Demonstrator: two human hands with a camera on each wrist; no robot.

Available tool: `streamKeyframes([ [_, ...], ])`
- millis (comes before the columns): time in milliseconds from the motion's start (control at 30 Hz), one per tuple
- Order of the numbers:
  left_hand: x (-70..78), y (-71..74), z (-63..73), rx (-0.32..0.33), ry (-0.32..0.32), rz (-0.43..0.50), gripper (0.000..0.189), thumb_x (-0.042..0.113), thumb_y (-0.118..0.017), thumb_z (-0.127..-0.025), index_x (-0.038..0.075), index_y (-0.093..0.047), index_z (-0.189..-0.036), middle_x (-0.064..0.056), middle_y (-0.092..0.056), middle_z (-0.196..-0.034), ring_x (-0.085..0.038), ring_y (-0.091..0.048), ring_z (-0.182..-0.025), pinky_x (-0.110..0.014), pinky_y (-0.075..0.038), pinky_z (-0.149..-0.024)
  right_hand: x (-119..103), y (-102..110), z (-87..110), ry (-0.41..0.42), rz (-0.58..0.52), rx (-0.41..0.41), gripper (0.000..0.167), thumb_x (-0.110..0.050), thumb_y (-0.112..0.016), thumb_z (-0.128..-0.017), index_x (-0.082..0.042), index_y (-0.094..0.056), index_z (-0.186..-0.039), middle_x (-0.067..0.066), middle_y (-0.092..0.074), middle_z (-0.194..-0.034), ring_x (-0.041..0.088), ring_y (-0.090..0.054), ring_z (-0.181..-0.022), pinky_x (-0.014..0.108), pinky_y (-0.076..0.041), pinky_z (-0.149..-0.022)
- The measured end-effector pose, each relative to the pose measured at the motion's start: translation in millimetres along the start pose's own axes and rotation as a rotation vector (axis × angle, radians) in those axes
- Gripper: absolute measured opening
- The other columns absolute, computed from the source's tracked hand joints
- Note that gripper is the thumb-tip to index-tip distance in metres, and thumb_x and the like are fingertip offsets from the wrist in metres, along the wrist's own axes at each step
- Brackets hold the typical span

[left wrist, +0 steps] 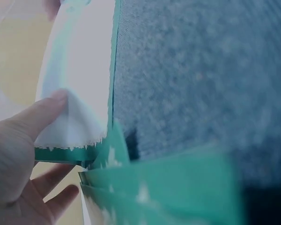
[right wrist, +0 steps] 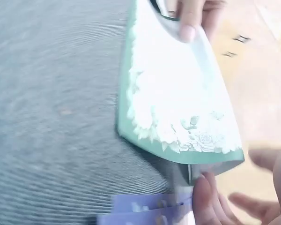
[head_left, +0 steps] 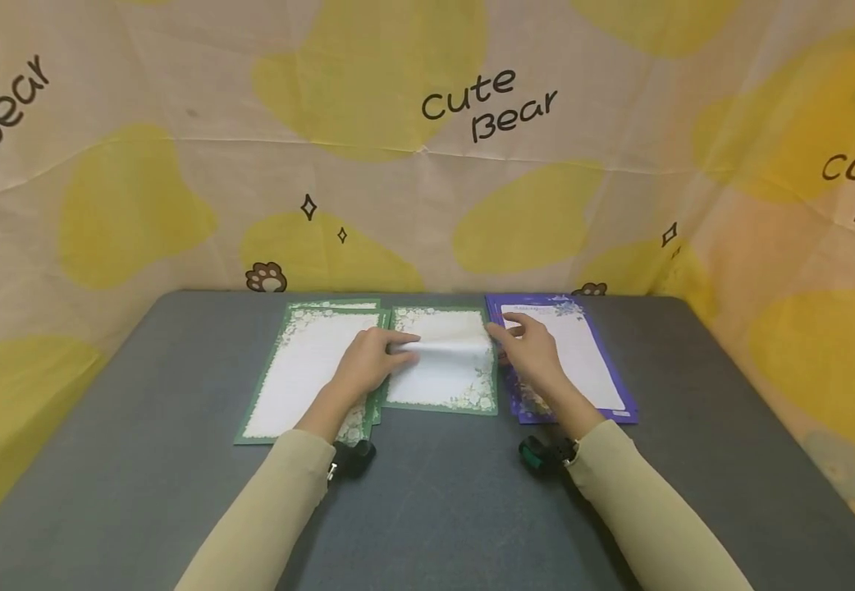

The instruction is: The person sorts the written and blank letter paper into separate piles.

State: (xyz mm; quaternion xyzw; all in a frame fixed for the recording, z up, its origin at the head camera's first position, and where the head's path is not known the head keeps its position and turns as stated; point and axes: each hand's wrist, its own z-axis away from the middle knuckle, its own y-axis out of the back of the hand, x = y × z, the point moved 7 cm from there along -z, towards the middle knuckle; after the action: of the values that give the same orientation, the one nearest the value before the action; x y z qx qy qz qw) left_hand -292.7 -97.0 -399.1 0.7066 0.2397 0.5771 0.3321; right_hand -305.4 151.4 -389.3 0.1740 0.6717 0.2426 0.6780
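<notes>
A white sheet of paper with a green floral border [head_left: 438,382] lies in the middle of the table, creased or bowed across its middle. My left hand [head_left: 368,357] holds its left edge; in the left wrist view the thumb [left wrist: 49,105] lies on the white face and the other fingers are lower, past the green edge. At the opposite edge is my right hand [head_left: 534,349], fingers spread apart. The right wrist view shows a fingertip [right wrist: 203,185] right at the sheet's underside, where the edge lifts and curves.
Under my left forearm lie several overlapping green-bordered sheets [head_left: 302,361]. Purple-bordered sheets [head_left: 593,361] are stacked at the right, partly beneath my right hand. A grey table [head_left: 442,501] carries everything, with a patterned cloth [head_left: 368,189] hanging behind.
</notes>
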Motion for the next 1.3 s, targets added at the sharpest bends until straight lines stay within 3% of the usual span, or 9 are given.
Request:
streamKeyframes([
  [167, 5.7, 0.4, -0.5, 0.001, -0.03, 0.068, 0.038, 0.029, -0.076, -0.091, 0.021, -0.072, -0.128, -0.005, -0.066, -0.139, -0.03, -0.063, -0.127, -0.046, -0.05, -0.107, 3, -9, -0.3, -0.082, -0.26, -0.145, 0.054, -0.03, -0.06, -0.102, -0.016, -0.047, -0.152, 0.016, -0.058, -0.124, 0.023, -0.062, -0.093, 0.039, -0.058, -0.091],
  [400, 7.1, 3.7, 1.2, 0.014, 0.061, 0.183, 0.063, 0.041, -0.067, -0.097, 0.02, -0.047, -0.153, -0.016, -0.034, -0.164, -0.041, -0.041, -0.147, -0.058, -0.041, -0.115, -1, -8, -1.3, -0.014, -0.411, -0.161, 0.049, -0.013, -0.058, -0.103, -0.016, -0.049, -0.151, 0.006, -0.01, -0.172, 0.016, -0.046, -0.127, 0.015, -0.049, -0.087],
  [533, 7.9, 8.2, 2.4, 0.038, 0.094, 0.292, 0.053, 0.039, -0.061, -0.101, 0.02, -0.05, -0.15, -0.017, -0.056, -0.146, -0.038, -0.062, -0.11, -0.047, -0.052, -0.096, -4, -4, 0.7, 0.025, -0.407, -0.167, 0.05, -0.014, -0.058, -0.103, -0.019, -0.048, -0.152, 0.006, -0.011, -0.172, 0.007, -0.05, -0.079, 0.015, -0.05, -0.071],
  [700, 8.5, 16.4, 3.9, 0.053, 0.095, 0.387, 0.042, 0.028, -0.066, -0.099, 0.022, -0.062, -0.14, -0.009, -0.046, -0.158, -0.034, -0.046, -0.143, -0.051, -0.041, -0.116, -13, -4, 3.0, 0.115, -0.243, -0.141, 0.049, -0.015, -0.061, -0.101, -0.018, -0.052, -0.149, 0.008, -0.024, -0.169, 0.028, -0.055, -0.133, 0.031, -0.051, -0.09],
  [767, 6.3, 20.1, 4.9, 0.053, 0.096, 0.403, 0.043, 0.023, -0.067, -0.098, 0.021, -0.062, -0.14, -0.008, -0.049, -0.156, -0.033, -0.061, -0.124, -0.051, -0.051, -0.105, -18, -6, 2.7, 0.142, -0.173, -0.11, 0.05, -0.015, -0.064, -0.1, -0.017, -0.053, -0.148, 0.009, -0.032, -0.166, 0.036, -0.023, -0.156, 0.044, -0.045, -0.11],
  [833, 2.3, 24.0, 7.1, 0.051, 0.096, 0.409, 0.046, 0.019, -0.067, -0.098, 0.02, -0.059, -0.143, -0.009, -0.052, -0.154, -0.028, -0.067, -0.081, -0.043, -0.058, -0.08, -23, -10, 1.9, 0.152, -0.116, -0.081, 0.053, -0.015, -0.068, -0.097, -0.017, -0.053, -0.148, 0.01, -0.039, -0.163, 0.035, -0.025, -0.156, 0.052, -0.036, -0.121],
  [967, -8.9, 34.2, 15.4, 0.049, 0.106, 0.434, 0.052, 0.013, -0.064, -0.098, 0.019, -0.053, -0.148, -0.01, -0.052, -0.153, -0.012, -0.03, -0.041, -0.027, -0.039, -0.047, -34, -22, 1.2, 0.152, -0.043, -0.034, 0.052, -0.02, -0.069, -0.096, -0.02, -0.055, -0.146, 0.009, -0.046, -0.159, 0.033, -0.033, -0.153, 0.051, -0.032, -0.123],
  [1133, -20.8, 50.2, 27.1, 0.039, 0.115, 0.424, 0.056, 0.011, -0.063, -0.098, 0.021, -0.049, -0.151, -0.009, -0.048, -0.157, -0.01, -0.034, -0.042, -0.026, -0.038, -0.048, -41, -31, 1.4, 0.097, -0.136, 0.034, 0.04, -0.022, -0.068, -0.097, -0.017, -0.065, -0.137, 0.006, -0.057, -0.15, 0.016, -0.062, -0.104, 0.027, -0.055, -0.08],
  [1300, -35.1, 68.1, 36.6, 0.01, 0.112, 0.378, 0.058, 0.011, -0.063, -0.098, 0.018, -0.045, -0.154, -0.018, -0.066, -0.135, -0.009, -0.03, -0.041, -0.026, -0.036, -0.047, -53, -47, -0.4, 0.131, -0.143, 0.006, 0.043, -0.015, -0.072, -0.092, -0.016, -0.066, -0.135, 0.006, -0.074, -0.094, 0.008, -0.031, -0.042, 0.02, -0.035, -0.043],
])
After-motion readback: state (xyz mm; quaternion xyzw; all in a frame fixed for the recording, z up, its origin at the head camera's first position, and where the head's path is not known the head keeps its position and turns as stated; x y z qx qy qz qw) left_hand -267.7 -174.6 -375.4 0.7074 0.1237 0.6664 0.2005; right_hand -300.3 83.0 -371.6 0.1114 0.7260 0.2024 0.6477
